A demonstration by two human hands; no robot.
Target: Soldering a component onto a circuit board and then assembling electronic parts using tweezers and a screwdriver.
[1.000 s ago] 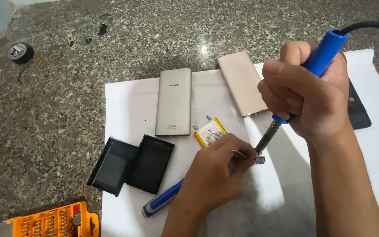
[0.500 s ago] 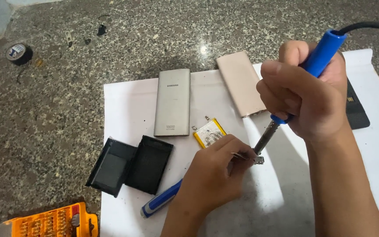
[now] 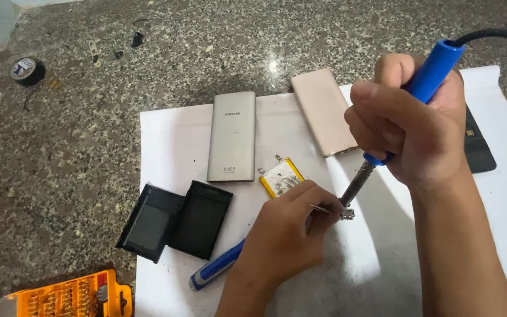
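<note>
My right hand (image 3: 409,126) grips a blue-handled soldering iron (image 3: 435,67), its metal shaft slanting down to a tiny metal part (image 3: 348,214) on the white sheet (image 3: 171,141). My left hand (image 3: 283,232) pinches thin tweezers (image 3: 323,208) that hold that small part at the iron's tip. A small yellow-edged battery cell (image 3: 281,176) lies just behind my left hand. The iron's black cord runs off at the upper right.
On the sheet lie a silver power bank (image 3: 232,136), a pink flat case (image 3: 324,111), two black shells (image 3: 174,220) and a blue-handled screwdriver (image 3: 213,269). An orange bit set (image 3: 68,296) sits bottom left, black tape roll (image 3: 26,69) far left, a dark device (image 3: 477,147) right.
</note>
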